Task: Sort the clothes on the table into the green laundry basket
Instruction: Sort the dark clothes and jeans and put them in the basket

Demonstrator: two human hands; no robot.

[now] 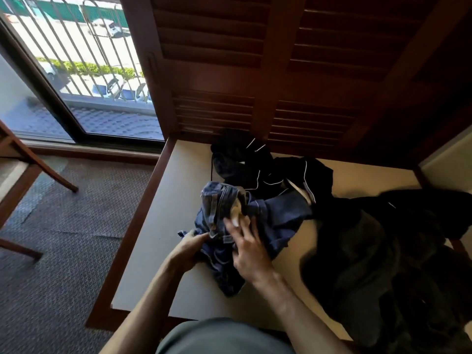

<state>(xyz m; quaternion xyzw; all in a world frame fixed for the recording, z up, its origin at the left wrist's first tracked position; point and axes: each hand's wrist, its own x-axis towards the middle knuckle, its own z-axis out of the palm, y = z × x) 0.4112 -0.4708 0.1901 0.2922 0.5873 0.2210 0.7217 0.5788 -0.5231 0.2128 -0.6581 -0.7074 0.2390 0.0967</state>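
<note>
A crumpled pair of blue jeans (268, 215) lies in the middle of the cream table (163, 200). My left hand (187, 249) grips the jeans' near-left edge, fingers curled under the cloth. My right hand (249, 247) rests on top of the jeans with its fingers spread and fairly straight. Behind the jeans lies a black garment with white piping (286, 172). A large dark heap of clothes (388, 264) covers the table's right side. No green laundry basket is in view.
Dark wooden louvred shutters (255, 72) stand right behind the table. On the left are grey patterned carpet (63, 238), a wooden chair's legs (30, 175) and a barred window (76, 60). The table has a wooden rim (132, 226).
</note>
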